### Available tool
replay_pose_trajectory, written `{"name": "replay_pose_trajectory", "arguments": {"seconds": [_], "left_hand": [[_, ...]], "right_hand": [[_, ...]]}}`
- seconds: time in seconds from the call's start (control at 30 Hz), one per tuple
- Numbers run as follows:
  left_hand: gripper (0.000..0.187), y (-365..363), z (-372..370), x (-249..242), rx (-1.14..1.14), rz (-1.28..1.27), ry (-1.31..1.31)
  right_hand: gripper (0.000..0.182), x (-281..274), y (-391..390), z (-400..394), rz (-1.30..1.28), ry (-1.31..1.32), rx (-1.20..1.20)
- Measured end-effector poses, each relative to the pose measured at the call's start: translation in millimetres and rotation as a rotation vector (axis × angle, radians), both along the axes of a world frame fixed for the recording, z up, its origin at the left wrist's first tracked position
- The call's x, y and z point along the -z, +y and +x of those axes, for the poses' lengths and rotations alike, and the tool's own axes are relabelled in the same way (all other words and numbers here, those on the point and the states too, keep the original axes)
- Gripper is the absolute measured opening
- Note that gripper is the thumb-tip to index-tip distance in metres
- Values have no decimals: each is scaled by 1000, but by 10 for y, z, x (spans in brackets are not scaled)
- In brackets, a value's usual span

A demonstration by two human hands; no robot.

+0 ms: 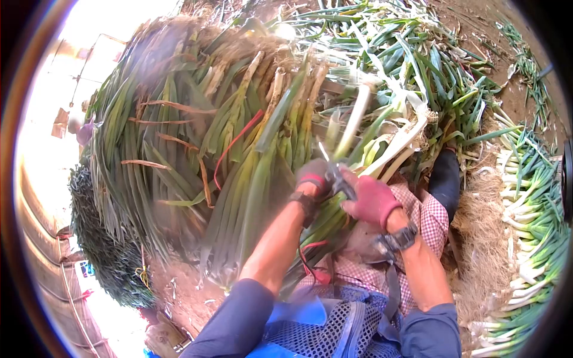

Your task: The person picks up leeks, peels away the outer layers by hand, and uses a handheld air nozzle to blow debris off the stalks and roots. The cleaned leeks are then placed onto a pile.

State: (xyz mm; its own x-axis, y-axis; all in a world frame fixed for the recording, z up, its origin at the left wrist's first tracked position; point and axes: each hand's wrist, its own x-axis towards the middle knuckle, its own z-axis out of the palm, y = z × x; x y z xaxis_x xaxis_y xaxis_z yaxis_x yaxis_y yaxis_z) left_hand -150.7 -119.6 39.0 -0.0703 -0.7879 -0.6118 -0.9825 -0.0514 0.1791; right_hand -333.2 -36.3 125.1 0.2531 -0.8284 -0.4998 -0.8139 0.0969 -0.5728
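My left hand point(313, 176), in a dark and red glove, is closed around a large green onion point(355, 119). Its white stalk points up and away, slightly blurred, and its green leaves run down toward my lap. My right hand point(371, 198), in a red glove, is closed beside the left with a small dark-handled knife point(344, 184) at its fingers. The knife's thin bright tip shows just above my left hand. More pale onion stalks point(403, 140) lie beyond my right hand, over the checked cloth point(427, 212) on my lap.
A big heap of untrimmed green onions point(179, 131) rises at the left, with a red strip point(239, 140) across it. Loose leaves point(412, 53) are piled ahead. Cut roots point(480, 238) cover the ground at right, beside a row of trimmed onions point(528, 238).
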Motion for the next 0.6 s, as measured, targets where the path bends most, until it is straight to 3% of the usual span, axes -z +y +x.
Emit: {"name": "replay_pose_trajectory", "arguments": {"seconds": [0.07, 0.1, 0.2, 0.33, 0.4, 0.43, 0.6], "left_hand": [[40, 263, -2, 176, 205, 54, 189], [40, 388, -27, 126, 203, 52, 190], [49, 700, -7, 39, 33, 138, 317], [53, 767, 214, -102, -109, 139, 482], [48, 840, 382, -41, -321, 32, 677], [42, 865, 510, 119, -304, -114, 754], [42, 725, 719, -123, -491, -176, 722]], "right_hand": [[83, -9, 133, -38, 48, -46, -54], [84, 34, 181, -68, 2, -4, 2], [85, 28, 191, -81, -28, 76, 129], [85, -33, 178, 101, -46, -61, 62], [85, -49, 116, 223, -60, -89, 47], [85, -56, 33, 266, -11, -55, 51], [84, -19, -87, 454, 107, -59, -59]]}}
